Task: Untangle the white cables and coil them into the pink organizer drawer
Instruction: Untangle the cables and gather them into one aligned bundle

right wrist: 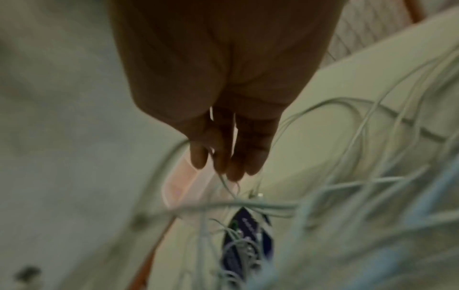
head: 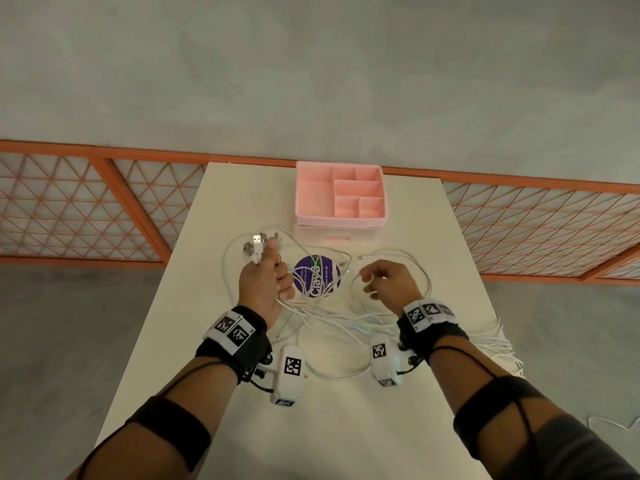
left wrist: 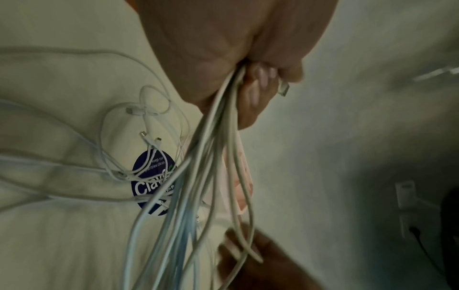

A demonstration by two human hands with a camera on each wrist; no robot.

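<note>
Head view shows the white cables [head: 332,320] in a messy pile on the white table [head: 346,427], some over a purple round sticker [head: 316,277]. The left hand [head: 265,282] squeezes a bunch of them. The right hand [head: 389,280] pinches one loop. The pink organizer [head: 341,194] sits behind them.

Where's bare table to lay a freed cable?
Bare table near the person, between the forearms. Another strip left of the pink organizer. Crowded: white cables around the purple sticker, between left hand and right hand.
</note>
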